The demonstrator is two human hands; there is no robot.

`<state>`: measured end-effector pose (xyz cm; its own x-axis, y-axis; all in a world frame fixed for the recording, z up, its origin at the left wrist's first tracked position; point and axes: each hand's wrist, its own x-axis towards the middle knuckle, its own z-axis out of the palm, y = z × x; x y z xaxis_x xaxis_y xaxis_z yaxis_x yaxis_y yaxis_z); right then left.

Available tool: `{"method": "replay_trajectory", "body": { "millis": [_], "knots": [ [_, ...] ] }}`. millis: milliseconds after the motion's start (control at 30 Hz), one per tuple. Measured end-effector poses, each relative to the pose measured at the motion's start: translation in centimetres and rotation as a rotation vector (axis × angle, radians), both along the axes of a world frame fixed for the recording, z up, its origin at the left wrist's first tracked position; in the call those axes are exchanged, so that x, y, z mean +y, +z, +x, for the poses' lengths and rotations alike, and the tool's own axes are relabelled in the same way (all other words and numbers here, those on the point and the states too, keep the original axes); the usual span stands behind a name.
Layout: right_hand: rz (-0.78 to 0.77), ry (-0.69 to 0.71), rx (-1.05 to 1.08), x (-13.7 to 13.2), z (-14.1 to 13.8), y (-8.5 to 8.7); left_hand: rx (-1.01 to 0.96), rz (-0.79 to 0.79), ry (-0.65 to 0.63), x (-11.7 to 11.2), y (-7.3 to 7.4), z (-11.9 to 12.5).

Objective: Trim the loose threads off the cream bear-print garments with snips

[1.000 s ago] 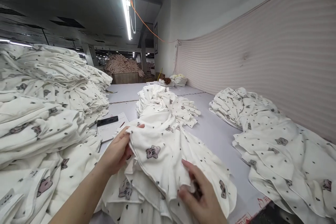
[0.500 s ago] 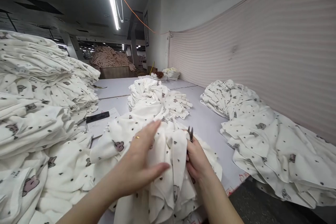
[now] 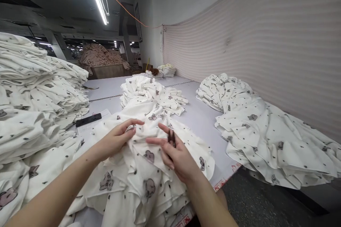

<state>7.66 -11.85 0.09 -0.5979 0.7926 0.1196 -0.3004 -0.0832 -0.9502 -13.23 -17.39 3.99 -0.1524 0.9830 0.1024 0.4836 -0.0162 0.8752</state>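
Observation:
White cloth (image 3: 133, 188) printed with grey-pink animal figures and small dark spots lies rumpled in front of me, part of it hanging over the near table edge. My left hand (image 3: 115, 141) pinches a fold of this cloth between thumb and fingers. Close by on the right, my right hand (image 3: 176, 158) has small dark thread snips (image 3: 171, 138) tucked in it, blades pointing up. Its index and middle fingers reach out over the cloth toward the left hand. The snips' handles are mostly hidden in the palm.
Tall stacks of the same cloth (image 3: 39, 103) rise at the left. Another pile (image 3: 266, 131) lies at the right, a gathered bundle (image 3: 138, 87) beyond my hands. A phone (image 3: 89, 120) rests on paper. A striped pink curtain (image 3: 253, 39) borders the table (image 3: 204, 122).
My left hand has moved left and now pinches the cloth. The right hand has moved left with the snips, fingers stretched out. The cloth is spread flatter, and the view has turned slightly right.

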Motion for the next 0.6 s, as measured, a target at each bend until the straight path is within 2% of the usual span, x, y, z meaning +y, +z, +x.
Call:
{"method": "replay_trajectory", "body": {
  "millis": [133,167,200,267,333,400,433,500,567,600],
  "knots": [
    [0.057,-0.28,-0.171,-0.3,5.4,-4.5,0.649,0.014,0.043,-0.4,-0.6,-2.5],
    [0.156,-0.352,-0.293,-0.7,6.6,-5.9,0.8,0.02,0.039,-0.5,-0.9,-2.9],
    [0.241,-0.359,-0.404,-1.2,7.6,-7.4,0.922,0.041,0.021,-0.5,-1.3,-3.0],
    [0.395,-0.369,-0.546,-2.1,8.8,-10.0,1.05,0.112,-0.108,-0.5,-2.1,-2.6],
    [0.459,-0.338,-0.613,-2.8,9.2,-11.8,1.051,0.152,-0.365,-0.6,-2.6,-1.5],
    [0.415,-0.344,-0.594,-3.0,8.9,-12.5,1.007,0.125,-0.59,-1.1,-2.6,0.4],
    [0.377,-0.361,-0.555,-3.1,8.6,-12.4,0.971,0.089,-0.623,-1.4,-2.5,1.5],
    [0.344,-0.386,-0.447,-3.4,7.7,-12.0,0.883,0.025,-0.547,-2.1,-2.5,4.2],
    [0.393,-0.398,-0.333,-4.0,6.6,-11.6,0.786,-0.004,-0.458,-2.5,-3.1,7.0],
    [0.441,-0.412,-0.278,-4.4,6.1,-11.5,0.756,-0.01,-0.457,-2.4,-3.7,8.2]
  ]
}}
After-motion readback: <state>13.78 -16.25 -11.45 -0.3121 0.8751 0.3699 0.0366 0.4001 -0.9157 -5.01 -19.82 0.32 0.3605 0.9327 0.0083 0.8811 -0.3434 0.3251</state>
